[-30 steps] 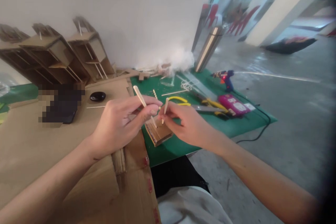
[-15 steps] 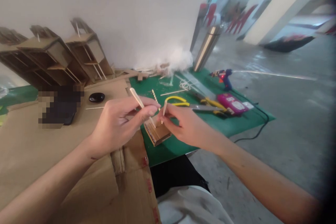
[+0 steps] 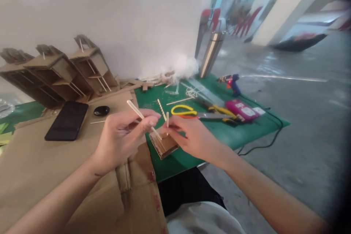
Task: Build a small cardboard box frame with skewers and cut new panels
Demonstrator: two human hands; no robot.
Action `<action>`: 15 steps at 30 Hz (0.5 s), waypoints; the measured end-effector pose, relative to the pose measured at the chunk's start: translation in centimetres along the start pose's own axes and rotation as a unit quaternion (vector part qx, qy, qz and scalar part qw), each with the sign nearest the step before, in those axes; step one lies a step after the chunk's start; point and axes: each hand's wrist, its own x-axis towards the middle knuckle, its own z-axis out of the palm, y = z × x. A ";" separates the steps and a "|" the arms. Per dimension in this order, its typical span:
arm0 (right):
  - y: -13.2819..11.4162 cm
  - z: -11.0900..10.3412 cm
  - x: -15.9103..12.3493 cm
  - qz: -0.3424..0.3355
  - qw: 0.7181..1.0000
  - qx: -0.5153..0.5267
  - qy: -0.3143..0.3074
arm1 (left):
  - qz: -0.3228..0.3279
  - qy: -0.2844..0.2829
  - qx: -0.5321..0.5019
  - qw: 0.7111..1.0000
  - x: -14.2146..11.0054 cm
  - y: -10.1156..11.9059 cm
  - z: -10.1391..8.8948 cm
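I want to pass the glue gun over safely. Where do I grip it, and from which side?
Take the glue gun by its blue handle, probably from the near right: the handle juts toward you, while the nozzle points left and may be hot with the red light lit.

Left hand (image 3: 120, 137), right hand (image 3: 193, 135) close together, both pinching.

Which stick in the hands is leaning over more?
The pale stick in the left hand; it slants clearly, while the other stick in the right hand stands nearly upright.
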 end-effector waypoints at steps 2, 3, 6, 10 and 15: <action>-0.1 0.0 0.1 -0.001 1.000 0.006 -0.003 | -0.012 -0.010 -0.009 1.000 0.0 -0.3 0.4; -0.1 0.0 0.1 -0.001 1.000 0.007 -0.004 | -0.015 -0.023 -0.008 1.000 -0.1 -0.6 0.8; -0.2 -0.2 0.1 0.002 1.000 0.004 0.001 | -0.006 -0.071 0.015 0.997 -0.6 -1.7 2.2; -0.2 -0.3 0.1 0.014 1.000 0.018 0.003 | -0.011 -0.093 0.036 0.995 -1.2 -2.7 3.4; -0.1 -0.3 0.1 0.012 1.000 0.009 0.003 | -0.004 -0.090 0.071 0.993 -1.2 -2.0 2.9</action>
